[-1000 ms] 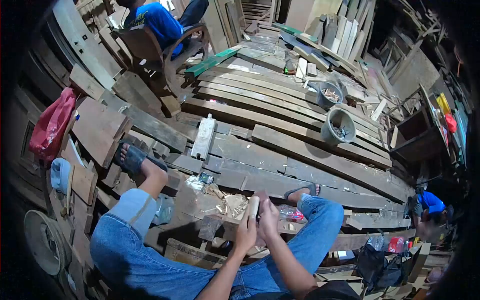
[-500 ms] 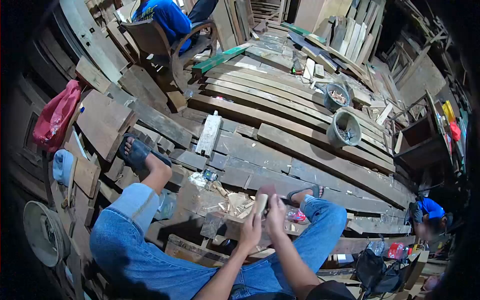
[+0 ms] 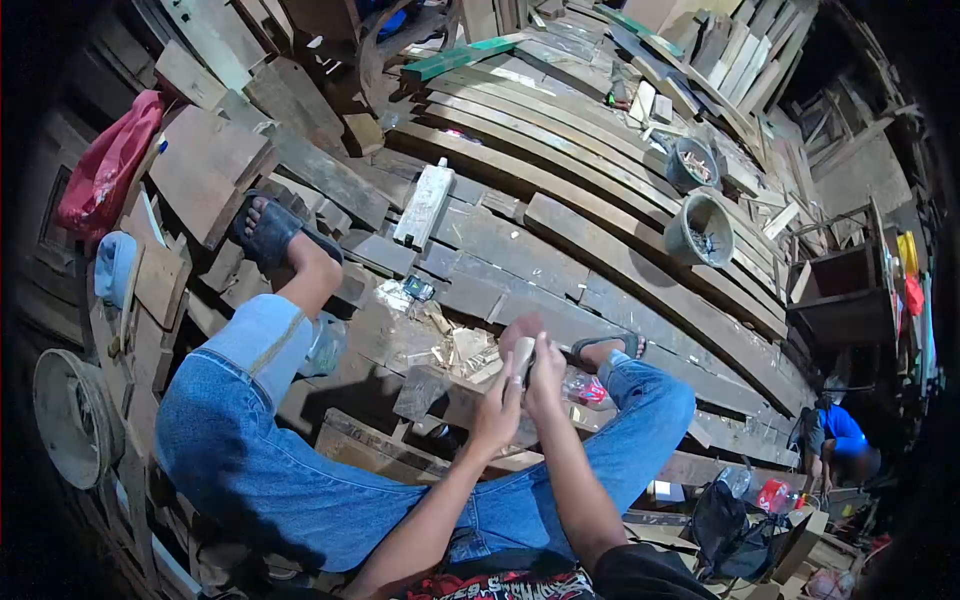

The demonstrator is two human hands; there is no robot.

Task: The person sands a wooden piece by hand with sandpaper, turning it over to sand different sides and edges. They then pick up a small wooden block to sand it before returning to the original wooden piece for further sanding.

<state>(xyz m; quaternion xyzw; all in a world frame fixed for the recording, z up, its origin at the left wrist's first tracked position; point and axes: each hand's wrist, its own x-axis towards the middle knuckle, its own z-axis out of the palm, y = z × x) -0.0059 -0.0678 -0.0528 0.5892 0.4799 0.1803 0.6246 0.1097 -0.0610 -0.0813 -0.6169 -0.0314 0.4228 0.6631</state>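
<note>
Between my legs, my left hand [image 3: 496,412] is closed around a small pale wooden piece [image 3: 523,358] with a rounded end. Pressed up against it from the right, my right hand [image 3: 545,378] has its fingers curled over a reddish-brown sheet [image 3: 521,328] that looks like sandpaper. The sheet sticks out beyond the fingertips, and part of it is hidden by the hand and the wood. Below the hands lie pale wood scraps [image 3: 468,346] on a board.
Long planks [image 3: 600,240] stretch across the floor ahead. Two buckets [image 3: 699,230] [image 3: 692,163] stand on them. A white-painted block [image 3: 425,205] lies nearer. A plastic bottle [image 3: 585,388] is beside my right foot. Another person [image 3: 842,430] bends down at far right.
The view has shifted, so the chair and its sitter are mostly out of frame at the top. Both hands still grip the wood and the sheet, a little higher in view.
</note>
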